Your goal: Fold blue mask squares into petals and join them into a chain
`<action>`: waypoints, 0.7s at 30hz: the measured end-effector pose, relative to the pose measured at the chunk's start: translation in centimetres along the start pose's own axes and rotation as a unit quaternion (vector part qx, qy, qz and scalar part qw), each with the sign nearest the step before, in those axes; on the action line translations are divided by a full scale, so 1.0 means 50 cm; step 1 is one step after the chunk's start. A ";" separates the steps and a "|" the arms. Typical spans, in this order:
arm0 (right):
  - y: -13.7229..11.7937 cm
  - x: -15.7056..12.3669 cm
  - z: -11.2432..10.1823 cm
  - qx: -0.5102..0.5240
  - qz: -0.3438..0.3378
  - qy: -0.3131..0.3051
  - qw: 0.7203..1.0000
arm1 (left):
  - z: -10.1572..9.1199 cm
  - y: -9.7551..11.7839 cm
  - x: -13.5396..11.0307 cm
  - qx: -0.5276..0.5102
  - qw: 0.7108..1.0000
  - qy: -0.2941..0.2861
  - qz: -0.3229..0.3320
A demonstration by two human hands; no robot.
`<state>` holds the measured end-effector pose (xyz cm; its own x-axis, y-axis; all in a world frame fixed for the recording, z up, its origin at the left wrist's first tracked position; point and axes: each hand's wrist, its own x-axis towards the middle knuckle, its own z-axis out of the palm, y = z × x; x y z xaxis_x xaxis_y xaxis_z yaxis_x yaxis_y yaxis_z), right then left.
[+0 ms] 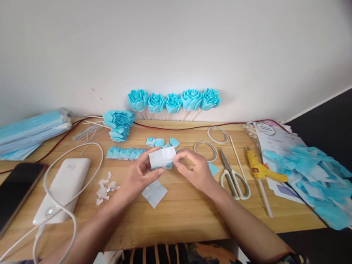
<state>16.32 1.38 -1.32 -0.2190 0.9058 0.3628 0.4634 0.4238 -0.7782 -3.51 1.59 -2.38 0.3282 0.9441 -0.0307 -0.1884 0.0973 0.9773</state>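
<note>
Above the table's middle, my left hand [145, 170] holds the left end of a small white piece of fabric [162, 157] with blue showing along its lower edge. The fingers of my right hand [194, 167] pinch its right end. Below my hands a pale square piece [155, 193] lies flat on the wood. Just beyond them are a row of folded blue petals [125, 153] and several loose blue petals [159, 142]. What lies directly behind the held piece is partly hidden.
Blue flowers on sticks [173, 103] lean against the wall. Scissors [233, 178], tape rolls [217, 135] and a yellow glue gun [258, 167] lie at right, beside a blue fabric pile [322, 177]. A cabled power bank [66, 185], phone [13, 193] and white scraps [104, 189] are at left.
</note>
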 end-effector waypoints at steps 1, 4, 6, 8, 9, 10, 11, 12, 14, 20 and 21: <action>0.000 0.000 0.000 -0.001 0.001 0.000 1.000 | 0.002 0.001 0.000 0.005 1.000 0.007 0.001; -0.001 -0.001 0.001 -0.004 0.007 0.000 1.000 | 0.002 0.001 0.000 0.016 1.000 0.025 -0.007; -0.001 -0.002 0.003 -0.004 0.016 0.003 1.000 | 0.001 0.000 0.001 0.020 0.999 0.034 -0.012; -0.001 -0.003 0.005 0.001 0.031 0.008 0.999 | -0.001 0.000 0.002 0.024 0.999 0.038 -0.013; 0.000 -0.004 0.005 0.006 0.037 0.008 0.999 | -0.001 0.000 0.002 0.027 0.999 0.040 -0.012; 0.001 -0.004 0.006 0.013 0.043 0.008 0.999 | -0.001 0.000 0.003 0.030 0.999 0.041 -0.012; 0.002 -0.005 0.007 0.021 0.047 0.005 0.999 | -0.001 0.000 0.003 0.033 0.999 0.042 -0.012; 0.004 -0.005 0.007 0.031 0.051 0.000 0.998 | 0.000 0.000 0.003 0.034 0.998 0.044 -0.012; 0.007 -0.005 0.006 0.053 0.061 -0.014 0.997 | 0.000 -0.001 0.004 0.036 0.998 0.048 -0.011; 0.005 -0.003 -0.001 0.129 0.079 -0.102 0.983 | 0.001 -0.006 0.002 0.096 0.994 0.044 0.011; 0.003 -0.003 -0.002 0.131 0.078 -0.112 0.982 | 0.002 -0.007 0.000 0.117 0.992 0.044 0.018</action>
<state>16.48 1.29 -1.46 -0.3596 0.9240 0.1301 0.2761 0.2385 -0.9311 -3.36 1.54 -2.70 0.2421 0.9702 -0.0037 0.0257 -0.0026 0.9997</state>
